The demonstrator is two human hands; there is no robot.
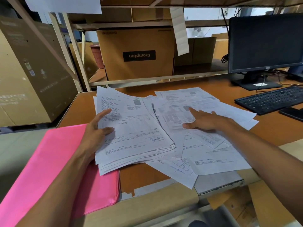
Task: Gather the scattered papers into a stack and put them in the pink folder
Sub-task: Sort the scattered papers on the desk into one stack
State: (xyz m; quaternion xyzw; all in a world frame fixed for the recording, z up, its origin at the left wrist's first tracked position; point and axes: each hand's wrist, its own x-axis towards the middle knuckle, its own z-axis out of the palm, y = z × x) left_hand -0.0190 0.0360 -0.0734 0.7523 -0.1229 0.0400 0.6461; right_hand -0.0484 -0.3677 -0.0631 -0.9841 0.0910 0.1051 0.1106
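Where the pink folder (49, 161) lies on the counter (142, 176), the items stand thus. Paper stack (136, 128): overlapping the folder's right edge, gripped along its left side by the left hand (96, 130), thumb on top. Loose sheets (213, 154): fanned out right of the folder, touching the stack; the right hand (206, 122) rests flat on them, fingers straight, clasping nothing. Keyboard (270, 99), phone (291, 113) and monitor (265, 43): far right of the folder. Crompton carton (136, 53): on the shelf (155, 78) beyond the folder.

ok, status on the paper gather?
Left hand grips the gathered stack. Right hand flat on loose sheets, unstacked. Pink folder closed, its corner under the stack. Nothing in the way.
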